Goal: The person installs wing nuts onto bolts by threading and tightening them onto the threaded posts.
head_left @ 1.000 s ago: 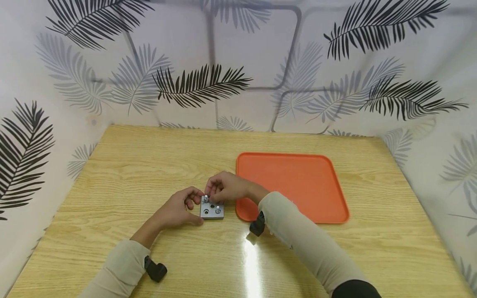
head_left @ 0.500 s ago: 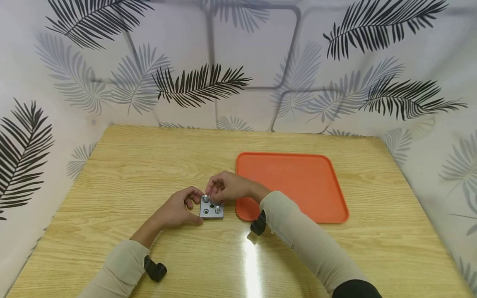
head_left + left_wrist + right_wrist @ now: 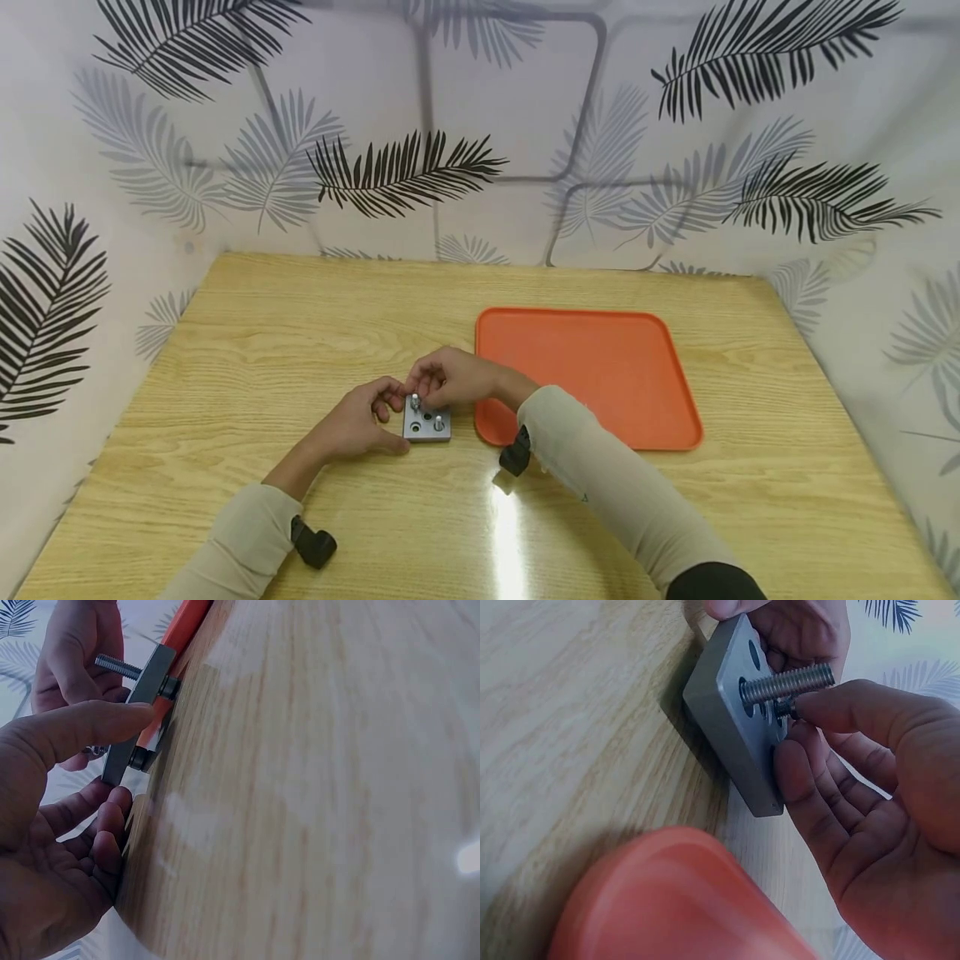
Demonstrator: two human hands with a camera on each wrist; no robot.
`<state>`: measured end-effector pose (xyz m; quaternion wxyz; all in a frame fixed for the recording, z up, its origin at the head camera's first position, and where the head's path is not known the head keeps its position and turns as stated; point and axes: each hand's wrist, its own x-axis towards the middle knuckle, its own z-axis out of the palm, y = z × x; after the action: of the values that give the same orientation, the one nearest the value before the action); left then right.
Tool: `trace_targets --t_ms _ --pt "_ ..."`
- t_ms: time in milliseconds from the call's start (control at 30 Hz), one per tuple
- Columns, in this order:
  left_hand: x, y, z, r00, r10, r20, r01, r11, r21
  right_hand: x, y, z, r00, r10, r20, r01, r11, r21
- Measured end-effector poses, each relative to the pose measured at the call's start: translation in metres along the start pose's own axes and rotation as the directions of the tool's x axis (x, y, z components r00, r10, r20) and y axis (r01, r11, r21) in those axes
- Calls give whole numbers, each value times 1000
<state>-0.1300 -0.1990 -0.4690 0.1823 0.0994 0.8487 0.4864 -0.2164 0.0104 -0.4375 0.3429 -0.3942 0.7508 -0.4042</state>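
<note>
A square grey metal plate [image 3: 427, 429] with several holes sits low over the table. Two threaded bolts stand up through it; one bolt [image 3: 787, 684] shows plainly in the right wrist view. Their dark heads [image 3: 140, 758] show under the plate in the left wrist view. My left hand [image 3: 352, 423] grips the plate at its left side, thumb at the near edge and fingers at the far edge. With thumb and fingers, my right hand [image 3: 457, 377] pinches a small shiny nut [image 3: 95, 751] on the far-left bolt; the fingers partly hide it.
An orange-red tray [image 3: 592, 358] lies on the table just right of the plate, under my right forearm. The wood-grain table [image 3: 300, 308] meets leaf-patterned cloth [image 3: 480, 225] at the back and sides. Black cameras are strapped to both wrists.
My right hand's fingers shift slightly left and round the far-left bolt. The left hand and the plate stay where they were.
</note>
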Motion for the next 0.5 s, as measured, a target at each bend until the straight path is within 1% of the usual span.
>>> trace_targets --t_ms 167,267,400,500 --pt "0 -1 0 1000 5 0 -5 1000 -10 -3 -1 0 999 37 -34 -38 999 -34" --pt "0 -1 0 1000 7 1 -7 1000 -17 -4 0 0 998 48 -46 -49 998 -36" --pt "0 -1 0 1000 10 3 -10 1000 -21 -4 1 0 997 62 -51 -63 998 -13" --pt "-1 0 0 1000 4 3 -4 1000 -17 -7 0 0 997 52 -63 -53 998 -13"
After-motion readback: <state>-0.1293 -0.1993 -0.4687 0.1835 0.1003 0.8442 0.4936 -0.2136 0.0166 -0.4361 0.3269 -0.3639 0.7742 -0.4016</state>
